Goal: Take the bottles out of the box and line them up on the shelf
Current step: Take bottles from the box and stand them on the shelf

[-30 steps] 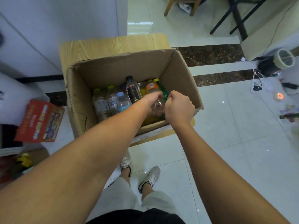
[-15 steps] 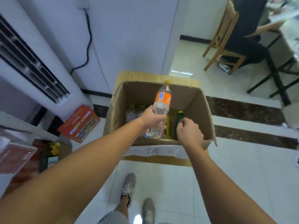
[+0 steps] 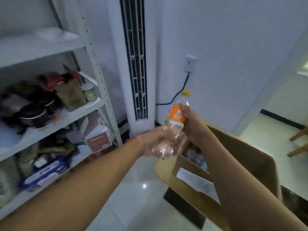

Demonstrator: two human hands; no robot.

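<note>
A clear plastic bottle (image 3: 175,121) with an orange label and a yellow cap is held in the air between the shelf and the box, tilted. My left hand (image 3: 155,141) grips its lower body. My right hand (image 3: 191,124) grips it at the label, near the neck. The open cardboard box (image 3: 246,152) stands at the lower right, with more bottles (image 3: 195,155) dimly visible inside. The white metal shelf (image 3: 50,45) rises at the left; its upper board is bare in view.
Lower shelf boards hold dark tins, a brown bag, a jar (image 3: 90,93), a small carton (image 3: 98,140) and a blue-white pack (image 3: 45,174). A tall white air conditioner (image 3: 135,64) stands behind the bottle, with a black cable to a wall socket (image 3: 189,63). Wooden chair legs show at far right.
The view has swung left from the box to the shelf. The bottle has come up and out of the box, and my right hand has moved from the box onto the bottle.
</note>
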